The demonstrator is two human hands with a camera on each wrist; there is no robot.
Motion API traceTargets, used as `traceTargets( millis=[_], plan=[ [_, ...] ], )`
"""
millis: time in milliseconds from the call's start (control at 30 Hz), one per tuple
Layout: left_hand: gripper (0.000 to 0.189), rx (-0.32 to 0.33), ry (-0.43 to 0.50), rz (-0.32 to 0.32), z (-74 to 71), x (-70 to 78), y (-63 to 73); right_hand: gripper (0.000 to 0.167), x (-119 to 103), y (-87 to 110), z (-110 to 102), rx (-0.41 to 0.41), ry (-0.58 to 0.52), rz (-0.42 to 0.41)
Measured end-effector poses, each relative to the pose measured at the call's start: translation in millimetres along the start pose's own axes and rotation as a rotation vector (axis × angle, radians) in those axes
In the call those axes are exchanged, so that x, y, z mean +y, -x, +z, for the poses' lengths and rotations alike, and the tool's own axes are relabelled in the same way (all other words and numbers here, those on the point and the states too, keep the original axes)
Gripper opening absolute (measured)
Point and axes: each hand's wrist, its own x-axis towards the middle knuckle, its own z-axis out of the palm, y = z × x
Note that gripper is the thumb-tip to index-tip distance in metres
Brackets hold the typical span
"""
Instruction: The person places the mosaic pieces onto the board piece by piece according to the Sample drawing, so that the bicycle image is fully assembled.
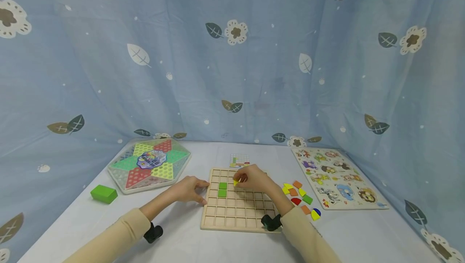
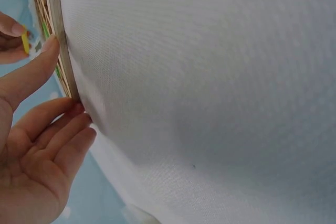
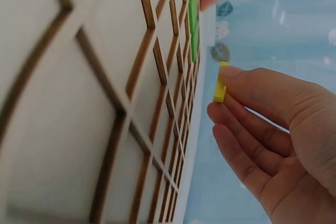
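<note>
One yellow piece is pinched in the right hand over the wooden board, near three o'clock from two green squares. From the right wrist I see its thin edge, long side pointing just past twelve. The left hand, thumb and fingers spread, touches the board's nine o'clock edge.

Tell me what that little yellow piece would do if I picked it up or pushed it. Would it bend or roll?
The yellow piece is probably stiff: it looks straight while the right hand pinches it. It's small and thin, so it should feel light. Lying flat, it would likely slide rather than roll, because it's so thin.
</note>
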Motion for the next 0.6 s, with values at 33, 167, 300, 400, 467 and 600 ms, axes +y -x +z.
traceTargets(
  millis=[33,167,300,400,467,600],
  plan=[
    [0.060,0.001,0.001,-0.003,0.2,0.1,-0.1,0.013,-0.8,-1.8,1.5,-0.005,0.005,0.004],
    [0.060,0.000,-0.001,-0.017,0.4,0.0,-0.5,0.014,-2.9,-7.9,6.6,-0.017,0.019,0.000],
    [0.061,0.001,-0.004,-0.014,0.4,-1.1,-0.7,0.016,-3.1,-11.7,10.5,-0.041,0.003,0.011],
    [0.061,0.001,-0.005,-0.005,0.5,-1.7,-1.1,0.015,-2.7,-14.0,13.5,-0.058,0.021,0.023],
    [0.060,0.003,-0.008,-0.001,0.5,-1.8,-1.5,0.015,-3.3,-15.0,14.7,-0.063,0.032,0.036],
    [0.060,0.003,-0.016,-0.001,0.3,-1.4,-1.7,0.014,-5.6,-15.9,16.1,-0.054,0.030,0.049]
  ],
)
